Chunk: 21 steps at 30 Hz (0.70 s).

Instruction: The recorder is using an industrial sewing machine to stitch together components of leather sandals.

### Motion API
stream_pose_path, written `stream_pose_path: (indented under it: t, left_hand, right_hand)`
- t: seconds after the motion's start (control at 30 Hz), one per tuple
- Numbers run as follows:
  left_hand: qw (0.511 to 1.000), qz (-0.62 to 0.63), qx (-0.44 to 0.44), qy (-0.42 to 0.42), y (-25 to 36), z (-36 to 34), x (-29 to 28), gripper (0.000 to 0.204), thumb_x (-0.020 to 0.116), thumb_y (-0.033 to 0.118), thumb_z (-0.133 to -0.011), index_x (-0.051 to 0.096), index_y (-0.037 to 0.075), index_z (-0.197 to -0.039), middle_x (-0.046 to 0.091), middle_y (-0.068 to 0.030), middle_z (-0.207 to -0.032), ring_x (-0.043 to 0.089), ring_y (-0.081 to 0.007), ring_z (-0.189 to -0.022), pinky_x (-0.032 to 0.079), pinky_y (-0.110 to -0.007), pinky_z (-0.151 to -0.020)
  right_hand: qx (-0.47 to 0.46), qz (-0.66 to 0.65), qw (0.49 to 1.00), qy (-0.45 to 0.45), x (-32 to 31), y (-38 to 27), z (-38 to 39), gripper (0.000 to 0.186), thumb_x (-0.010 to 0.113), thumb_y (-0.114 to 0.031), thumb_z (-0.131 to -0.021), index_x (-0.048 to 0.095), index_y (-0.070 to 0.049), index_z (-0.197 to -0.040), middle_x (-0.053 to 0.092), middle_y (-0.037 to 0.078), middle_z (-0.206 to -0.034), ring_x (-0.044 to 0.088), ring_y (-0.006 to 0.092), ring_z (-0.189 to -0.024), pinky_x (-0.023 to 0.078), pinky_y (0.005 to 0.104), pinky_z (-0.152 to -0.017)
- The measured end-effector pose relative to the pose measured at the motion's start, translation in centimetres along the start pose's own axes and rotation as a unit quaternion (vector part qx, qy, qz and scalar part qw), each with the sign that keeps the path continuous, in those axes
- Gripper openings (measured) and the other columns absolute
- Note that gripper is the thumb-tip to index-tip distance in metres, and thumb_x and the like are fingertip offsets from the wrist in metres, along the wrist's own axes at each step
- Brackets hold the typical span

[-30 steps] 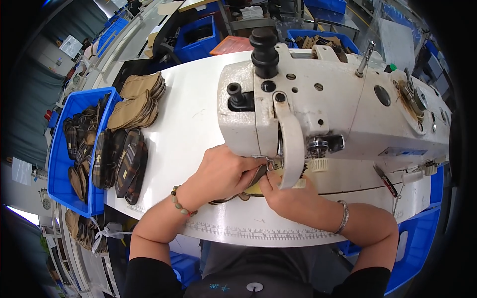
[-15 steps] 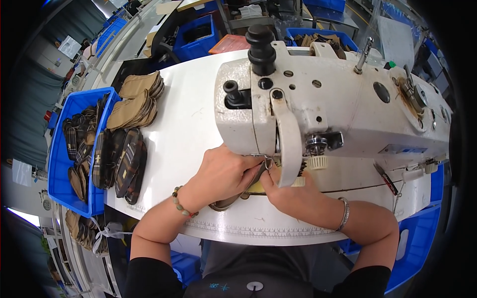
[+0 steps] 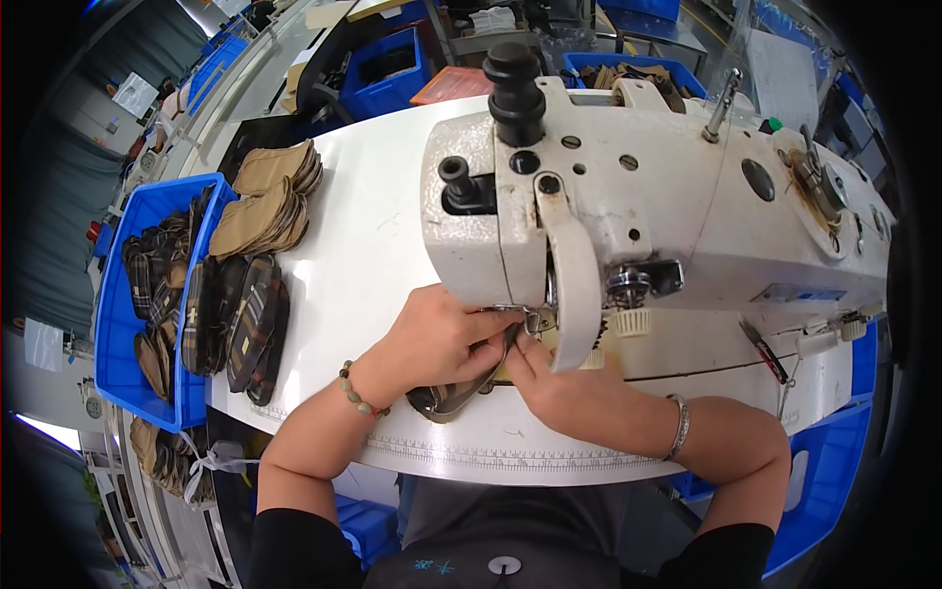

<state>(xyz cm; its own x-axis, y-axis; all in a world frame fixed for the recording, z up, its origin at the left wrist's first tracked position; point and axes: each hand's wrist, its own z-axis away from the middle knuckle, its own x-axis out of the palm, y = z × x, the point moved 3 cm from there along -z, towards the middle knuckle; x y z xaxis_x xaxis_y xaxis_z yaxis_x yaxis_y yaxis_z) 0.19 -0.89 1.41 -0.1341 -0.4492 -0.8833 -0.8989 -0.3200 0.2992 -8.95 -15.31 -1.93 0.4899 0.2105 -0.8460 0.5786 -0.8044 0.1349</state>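
A dark plaid shoe upper [image 3: 448,395] lies partly under both hands at the needle area of a white sewing machine [image 3: 628,206]. My left hand [image 3: 444,337] pinches its edge from the left, fingertips close to the presser foot. On the other side my right hand [image 3: 559,380] has its fingers closed on the same edge, thumb and index near the left fingertips. The machine's head hides the needle and part of the right fingers. Much of the shoe upper is covered by the hands.
At the left, a blue bin [image 3: 110,324] holds plaid pieces, with more plaid pieces [image 3: 257,324] beside it. Stacks of tan pieces [image 3: 260,221] lie behind these. Thread snips [image 3: 762,351] rest on the right of the white table [image 3: 363,196]. A ruler strip [image 3: 510,459] runs along its front edge.
The shoe upper has turned slightly, and more of its plaid side shows below my left hand. Both hands stay by the needle area, with the right fingers shifted slightly.
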Motion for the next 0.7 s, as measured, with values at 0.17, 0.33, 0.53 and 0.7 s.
stream_pose_path:
  t: [0.17, 0.33, 0.53, 0.7]
  left_hand:
    - [0.993, 0.034, -0.102, -0.049, 0.0, 0.1, -0.3, 0.032, 0.067, 0.011, -0.070, 0.076, 0.011, -0.101, 0.071, -0.0088, -0.091, 0.067, -0.0263, -0.074, 0.056, -0.035, -0.063]
    - [0.991, 0.033, -0.110, -0.066, 0.3, 0.0, -0.5, 0.034, 0.066, 0.011, -0.072, 0.075, 0.014, -0.105, 0.071, -0.0080, -0.093, 0.067, -0.0261, -0.081, 0.056, -0.036, -0.064]
    - [0.989, 0.016, -0.109, -0.103, 0.7, -0.2, -0.5, 0.033, 0.066, 0.013, -0.076, 0.075, 0.015, -0.107, 0.070, -0.0081, -0.100, 0.065, -0.0266, -0.092, 0.056, -0.036, -0.067]
    - [0.985, -0.042, -0.093, -0.140, 1.1, -0.6, -0.9, 0.031, 0.066, 0.016, -0.077, 0.075, 0.016, -0.106, 0.071, -0.0075, -0.093, 0.067, -0.0258, -0.081, 0.054, -0.036, -0.061]
  right_hand:
    - [-0.013, 0.023, 1.000, -0.007, -0.9, 0.2, -0.2, 0.014, 0.062, -0.016, -0.073, 0.063, -0.009, -0.085, 0.052, -0.001, -0.077, 0.053, 0.0075, -0.057, 0.036, 0.0234, -0.042]
    - [0.010, -0.002, 0.998, -0.055, -0.3, -0.3, 0.4, 0.015, 0.062, -0.016, -0.076, 0.063, -0.008, -0.089, 0.054, 0.000, -0.081, 0.053, 0.0074, -0.055, 0.036, 0.0246, -0.041]
    - [0.042, -0.102, 0.990, -0.088, 0.0, -0.5, 0.5, 0.021, 0.061, -0.012, -0.078, 0.061, -0.004, -0.098, 0.059, 0.003, -0.086, 0.057, 0.0111, -0.052, 0.040, 0.0278, -0.040]
    - [0.050, -0.125, 0.984, -0.117, -0.8, -0.4, -0.1, 0.019, 0.060, -0.010, -0.080, 0.059, -0.003, -0.098, 0.063, 0.010, -0.093, 0.060, 0.0150, -0.049, 0.042, 0.0293, -0.039]
